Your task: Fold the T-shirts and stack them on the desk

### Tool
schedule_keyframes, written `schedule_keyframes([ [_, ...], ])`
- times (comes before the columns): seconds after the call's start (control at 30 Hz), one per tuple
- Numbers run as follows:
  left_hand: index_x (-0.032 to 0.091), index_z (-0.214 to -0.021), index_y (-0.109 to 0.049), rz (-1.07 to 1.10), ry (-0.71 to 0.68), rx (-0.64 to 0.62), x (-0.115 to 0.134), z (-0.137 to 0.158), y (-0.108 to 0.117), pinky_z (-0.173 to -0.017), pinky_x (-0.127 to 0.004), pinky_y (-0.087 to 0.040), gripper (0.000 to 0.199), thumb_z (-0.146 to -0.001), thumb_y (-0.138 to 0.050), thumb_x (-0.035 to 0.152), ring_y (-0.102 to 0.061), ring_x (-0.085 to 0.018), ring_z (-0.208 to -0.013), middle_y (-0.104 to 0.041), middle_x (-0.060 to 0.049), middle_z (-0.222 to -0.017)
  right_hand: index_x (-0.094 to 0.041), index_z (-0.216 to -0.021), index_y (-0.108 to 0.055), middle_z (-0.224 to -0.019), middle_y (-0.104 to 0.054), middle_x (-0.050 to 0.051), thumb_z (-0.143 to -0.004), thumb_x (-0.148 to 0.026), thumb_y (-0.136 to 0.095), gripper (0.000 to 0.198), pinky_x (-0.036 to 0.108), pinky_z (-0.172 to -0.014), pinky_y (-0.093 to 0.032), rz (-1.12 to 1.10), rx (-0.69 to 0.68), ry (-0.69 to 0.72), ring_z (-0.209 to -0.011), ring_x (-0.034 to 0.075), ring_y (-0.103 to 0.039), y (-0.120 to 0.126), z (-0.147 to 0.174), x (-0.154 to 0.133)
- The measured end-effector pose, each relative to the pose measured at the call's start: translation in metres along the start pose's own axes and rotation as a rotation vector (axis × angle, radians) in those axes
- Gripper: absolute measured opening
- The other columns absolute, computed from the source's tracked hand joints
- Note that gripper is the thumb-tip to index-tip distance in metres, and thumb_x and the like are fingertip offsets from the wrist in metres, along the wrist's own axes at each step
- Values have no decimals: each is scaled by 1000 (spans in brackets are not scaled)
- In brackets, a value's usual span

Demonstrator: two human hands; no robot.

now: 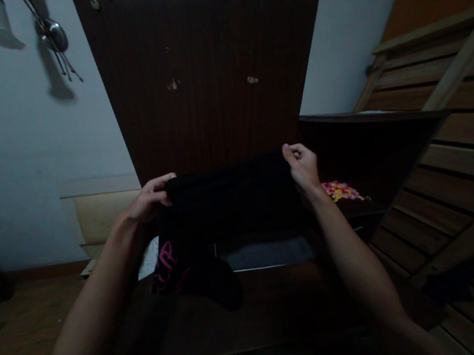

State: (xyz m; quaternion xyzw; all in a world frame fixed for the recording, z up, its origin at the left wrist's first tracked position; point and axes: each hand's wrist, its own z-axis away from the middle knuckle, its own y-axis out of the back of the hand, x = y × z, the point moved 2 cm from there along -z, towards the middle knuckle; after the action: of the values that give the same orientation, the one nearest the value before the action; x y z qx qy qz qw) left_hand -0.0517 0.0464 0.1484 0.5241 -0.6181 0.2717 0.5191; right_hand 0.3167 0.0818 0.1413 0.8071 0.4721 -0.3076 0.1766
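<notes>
A black garment (231, 202) with pink lettering on its lower left part is stretched between my two hands above a dark wooden desk (283, 318). My left hand (154, 198) pinches its upper left corner between thumb and fingers. At the upper right corner, my right hand (302, 163) grips the cloth with curled fingers, thumb on top. The lower left end of the cloth hangs down to the desk top. Its exact kind is hard to make out in the dim light. Behind it, a flat grey item (269, 253) lies partly covered.
An upright dark wooden panel (214, 75) rises behind the desk. To the right are a dark shelf (374, 117) holding a colourful flowered item (342, 191), and a slatted wooden frame (472, 127). A wall lamp (52, 36) is at upper left. White paper (149, 260) lies left.
</notes>
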Motion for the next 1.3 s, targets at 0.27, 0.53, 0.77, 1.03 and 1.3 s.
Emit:
schedule_keyframes([
  [0.27, 19, -74, -57, -644, 249, -313, -48, -58, -12, -57, -22, -41, 21, -54, -60, 27, -56, -16, -67, -59, 3, -68, -19, -72, -55, -61, -59, 1, -67, -74, -59, 55, 26, -55, -41, 87, -70, -326, -58, 15, -54, 9, 42, 92],
  [0.53, 19, -81, -61, -766, 283, -431, -169, -52, -66, -60, -23, -41, 31, -50, -62, 18, -58, -18, -74, -64, 1, -77, -24, -67, -52, -74, -68, 7, -71, -71, -50, 47, 35, -73, -48, 352, -93, -387, -75, 24, -64, 8, 109, 184],
  [0.77, 18, -69, -61, -529, 323, -228, -199, -57, -78, -62, -27, -42, 38, -70, -61, 56, -57, -18, -69, -61, -1, -67, -22, -77, -51, -87, -68, 10, -78, -65, -43, 44, 35, -82, -47, 269, -66, -318, -86, 23, -62, 4, 120, 186],
  [1.03, 18, -72, -59, -429, 115, 84, -213, -57, -67, -81, -31, -47, 21, -73, -62, 38, -60, -19, -83, -67, -4, -80, -22, -78, -48, -79, -63, 7, -81, -53, -44, 31, 33, -78, -46, 356, -148, -372, -80, 21, -59, 16, 122, 186],
  [1.3, 17, -88, -70, -467, 47, -87, -205, -63, -70, -93, -35, -44, 23, -74, -62, 33, -64, -23, -98, -73, -8, -99, -23, -81, -46, -77, -59, 4, -84, -47, -39, 25, 31, -77, -45, 394, -161, -381, -80, 21, -58, 13, 129, 191],
])
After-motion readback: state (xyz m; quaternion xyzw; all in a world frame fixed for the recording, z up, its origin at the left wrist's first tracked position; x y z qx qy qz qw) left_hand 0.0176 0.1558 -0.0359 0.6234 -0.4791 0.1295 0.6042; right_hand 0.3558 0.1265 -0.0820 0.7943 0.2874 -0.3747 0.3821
